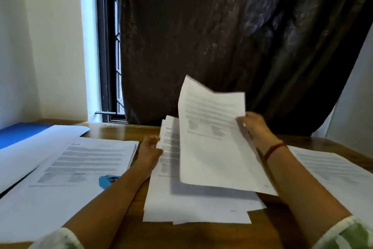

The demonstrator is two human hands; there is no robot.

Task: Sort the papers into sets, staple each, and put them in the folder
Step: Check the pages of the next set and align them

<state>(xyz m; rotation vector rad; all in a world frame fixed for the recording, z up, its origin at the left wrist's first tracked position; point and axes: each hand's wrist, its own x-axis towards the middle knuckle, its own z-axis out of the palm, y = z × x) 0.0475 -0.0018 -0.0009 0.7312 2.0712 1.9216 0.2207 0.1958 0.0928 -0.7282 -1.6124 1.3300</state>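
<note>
A single printed sheet point(212, 137) is held raised above the middle stack point(193, 204), clear of it. Its right edge is pinched by the right hand point(254, 127), with the thumb on the printed face and the fingers behind. Its long axis rises from the near edge up towards the curtain point(222, 26), with the text facing the person. The stack's left edge is gripped by the curled fingers of the left hand point(149, 147). On the table point(201, 234), a left pile point(80, 168) with a blue stapler point(108, 181) at its near right corner and a right pile point(333, 168) are seen. The blue folder point(18, 133) lies at the far left, a large white sheet across it; whether it holds papers cannot be told.
</note>
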